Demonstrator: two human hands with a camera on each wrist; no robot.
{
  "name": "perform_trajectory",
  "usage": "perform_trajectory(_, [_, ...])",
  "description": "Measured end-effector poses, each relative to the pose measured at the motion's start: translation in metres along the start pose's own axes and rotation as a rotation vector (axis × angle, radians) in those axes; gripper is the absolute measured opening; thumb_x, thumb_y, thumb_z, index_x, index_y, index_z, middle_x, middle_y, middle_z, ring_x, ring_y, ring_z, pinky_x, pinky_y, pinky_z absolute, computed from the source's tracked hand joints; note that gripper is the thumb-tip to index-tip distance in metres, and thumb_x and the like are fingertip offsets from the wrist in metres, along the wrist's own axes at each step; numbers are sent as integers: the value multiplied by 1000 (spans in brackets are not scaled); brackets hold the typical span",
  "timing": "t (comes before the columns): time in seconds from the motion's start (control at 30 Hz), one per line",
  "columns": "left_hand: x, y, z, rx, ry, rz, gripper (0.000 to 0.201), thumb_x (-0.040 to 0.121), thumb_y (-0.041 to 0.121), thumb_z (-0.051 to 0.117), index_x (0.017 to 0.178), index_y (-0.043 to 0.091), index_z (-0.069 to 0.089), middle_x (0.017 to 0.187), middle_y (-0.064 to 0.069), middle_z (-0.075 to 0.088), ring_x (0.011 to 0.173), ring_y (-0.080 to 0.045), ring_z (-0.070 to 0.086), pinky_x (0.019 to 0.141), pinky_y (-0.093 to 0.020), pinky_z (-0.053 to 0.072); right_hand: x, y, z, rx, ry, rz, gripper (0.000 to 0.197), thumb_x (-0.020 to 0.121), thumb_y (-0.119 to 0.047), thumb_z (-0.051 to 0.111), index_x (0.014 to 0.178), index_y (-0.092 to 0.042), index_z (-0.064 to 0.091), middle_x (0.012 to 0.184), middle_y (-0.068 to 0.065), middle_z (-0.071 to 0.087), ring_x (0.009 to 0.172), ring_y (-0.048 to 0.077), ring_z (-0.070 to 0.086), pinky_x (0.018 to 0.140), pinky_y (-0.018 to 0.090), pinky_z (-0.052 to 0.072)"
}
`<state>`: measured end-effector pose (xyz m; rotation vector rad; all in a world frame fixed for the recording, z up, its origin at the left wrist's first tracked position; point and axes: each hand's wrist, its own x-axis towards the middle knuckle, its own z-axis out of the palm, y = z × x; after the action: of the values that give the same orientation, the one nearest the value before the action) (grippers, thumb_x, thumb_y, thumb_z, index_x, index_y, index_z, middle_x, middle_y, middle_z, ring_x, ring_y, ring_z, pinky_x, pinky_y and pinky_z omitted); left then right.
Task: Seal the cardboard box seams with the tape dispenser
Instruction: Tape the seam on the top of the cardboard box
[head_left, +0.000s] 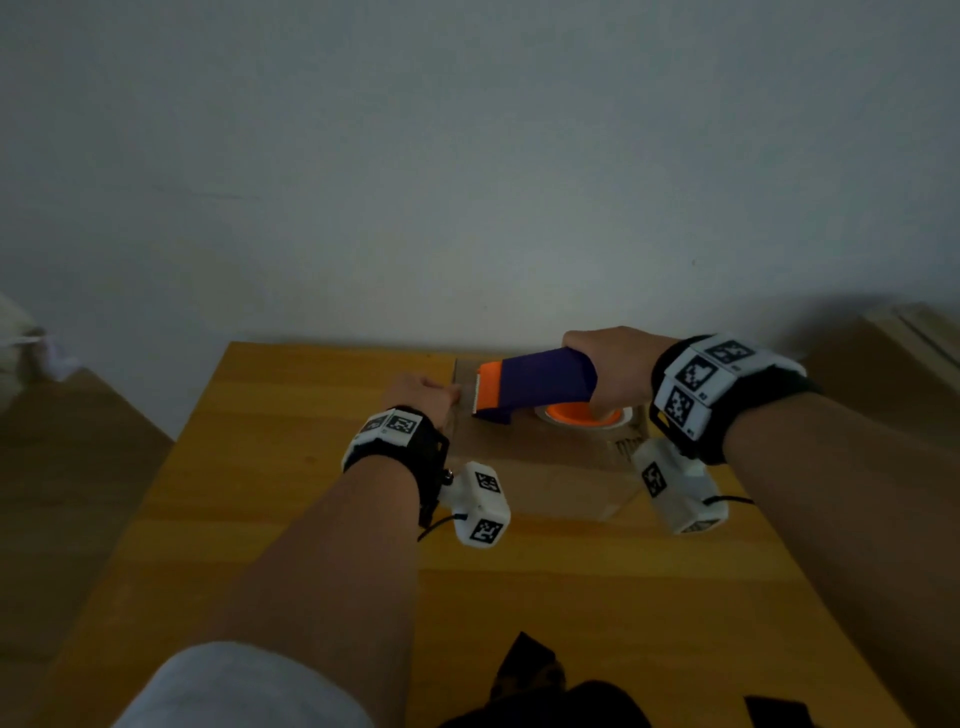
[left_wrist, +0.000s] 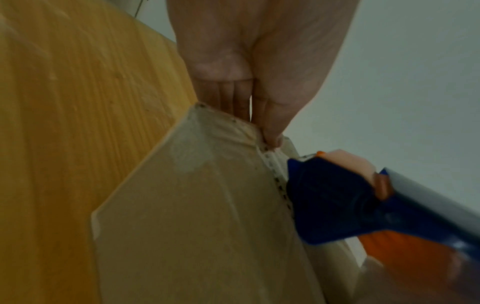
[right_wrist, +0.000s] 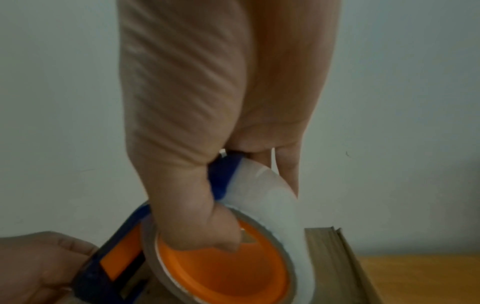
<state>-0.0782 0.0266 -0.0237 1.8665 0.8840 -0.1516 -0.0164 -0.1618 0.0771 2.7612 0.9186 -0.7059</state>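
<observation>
Pale bare wall rises behind a yellow wooden surface, where a flat cardboard box lies under both hands. Curled around the blue and orange tape dispenser, the right hand has its thumb tucked into the orange hub of the tape roll, with the fingers wrapped over the far side. From that hand the dispenser points toward the left hand, its toothed orange end just beside those knuckles, low over the box top. With fingers bent and thumb tip pressed down, the left hand pinches the box's far left edge, where a strip of clear tape runs along the rim. Beyond the right wrist stands another cardboard box, well apart.
</observation>
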Motion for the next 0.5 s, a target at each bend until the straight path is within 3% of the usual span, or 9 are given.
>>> perform_trajectory(0.2, [-1, -2, 7, 21, 63, -2, 17, 84, 37, 65, 83, 21, 59, 91, -7, 64, 87, -30, 61, 80, -37, 52, -8, 18, 3, 66, 5, -32, 37, 78, -16, 70, 103, -18, 43, 96, 1, 52, 87, 18, 51, 73, 29, 40])
perform_trajectory(0.33, [-3, -1, 11, 30, 106, 5, 22, 88, 33, 62, 99, 14, 64, 93, -6, 61, 83, -25, 54, 72, -32, 41, -19, 32, 5, 78, -6, -38, 40, 76, -14, 71, 100, -20, 41, 96, 0, 52, 88, 18, 51, 73, 29, 40])
perform_trajectory(0.4, [-5, -1, 13, 27, 125, 12, 20, 88, 33, 62, 96, 14, 63, 95, -8, 63, 83, -27, 55, 72, -33, 43, -25, 42, 6, 61, -18, -22, 39, 76, -14, 71, 100, -20, 41, 96, 0, 52, 89, 18, 52, 73, 29, 42])
perform_trajectory(0.5, [-7, 0, 17, 5, 159, 14, 15, 87, 32, 62, 81, 19, 59, 97, -10, 66, 84, -30, 59, 78, -36, 49, -34, 59, 8, 73, -23, -5, 40, 75, -13, 72, 103, -19, 44, 97, -1, 52, 87, 17, 50, 64, 23, 40])
